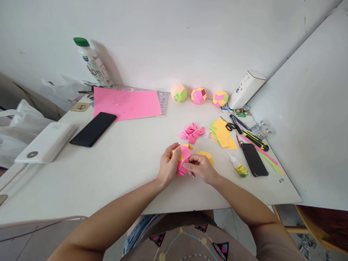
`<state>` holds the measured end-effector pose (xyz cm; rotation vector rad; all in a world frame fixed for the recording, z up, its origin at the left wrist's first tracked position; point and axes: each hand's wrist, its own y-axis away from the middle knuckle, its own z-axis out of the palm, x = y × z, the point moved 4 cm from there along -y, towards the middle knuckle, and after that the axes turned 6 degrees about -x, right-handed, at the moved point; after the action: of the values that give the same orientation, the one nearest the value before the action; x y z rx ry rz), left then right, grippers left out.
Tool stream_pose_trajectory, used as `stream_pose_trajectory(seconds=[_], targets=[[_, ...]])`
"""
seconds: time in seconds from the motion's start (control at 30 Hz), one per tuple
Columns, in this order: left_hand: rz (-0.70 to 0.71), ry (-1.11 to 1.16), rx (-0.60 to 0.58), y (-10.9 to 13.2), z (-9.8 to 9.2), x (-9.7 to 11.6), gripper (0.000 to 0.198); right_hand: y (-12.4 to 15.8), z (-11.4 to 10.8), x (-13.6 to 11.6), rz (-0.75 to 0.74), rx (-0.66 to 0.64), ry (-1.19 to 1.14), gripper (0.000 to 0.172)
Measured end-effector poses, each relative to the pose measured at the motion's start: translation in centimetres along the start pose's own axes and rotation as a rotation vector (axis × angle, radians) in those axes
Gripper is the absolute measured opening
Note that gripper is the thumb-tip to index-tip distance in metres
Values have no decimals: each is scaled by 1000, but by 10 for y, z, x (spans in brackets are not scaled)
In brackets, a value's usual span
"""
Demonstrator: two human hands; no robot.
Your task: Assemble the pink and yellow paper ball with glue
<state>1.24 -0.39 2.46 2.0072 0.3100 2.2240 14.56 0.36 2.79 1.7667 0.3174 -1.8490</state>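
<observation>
Between my hands is a partly assembled paper ball [185,153] of pink and yellow panels. My left hand [169,165] closes around its left side, with the thumb on the front. The fingers of my right hand [201,167] pinch its lower right edge. Just behind my right hand lies a yellow paper piece [206,155], partly hidden by that hand. A heap of small folded pink paper pieces [191,133] sits beyond my hands. To its right is a stack of yellow, green and orange paper pieces [222,132].
Three finished paper balls [198,95] line the wall. Right side: glue bottle [239,165], black phone [255,160], scissors [230,126], yellow cutter [255,140], white cylinder [246,89]. Left side: pink sheet [126,104], dark phone [94,129], white power bank [45,143], green-capped bottle [94,63].
</observation>
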Motion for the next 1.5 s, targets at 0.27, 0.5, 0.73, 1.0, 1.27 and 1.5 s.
stream_pose_trajectory(seconds=[0.27,0.5,0.73,1.0,1.27,1.5], targets=[[5,-42,-29,5,3,3,57,1,4,-3,-5,-5,-8,25],[-1,-41,-29,7,6,5,52,1,7,-3,-5,-2,-30,23],[33,-100,-2,5,6,2,48,2,6,-1,-9,18,12,23],[23,-95,-75,4,7,2,52,4,6,-5,-13,-1,61,20],[82,-64,-24,3,-2,4,43,4,-17,-10,-140,250,14,23],[-492,322,-446,6,18,-10,53,1,-30,-3,-145,418,-189,22]])
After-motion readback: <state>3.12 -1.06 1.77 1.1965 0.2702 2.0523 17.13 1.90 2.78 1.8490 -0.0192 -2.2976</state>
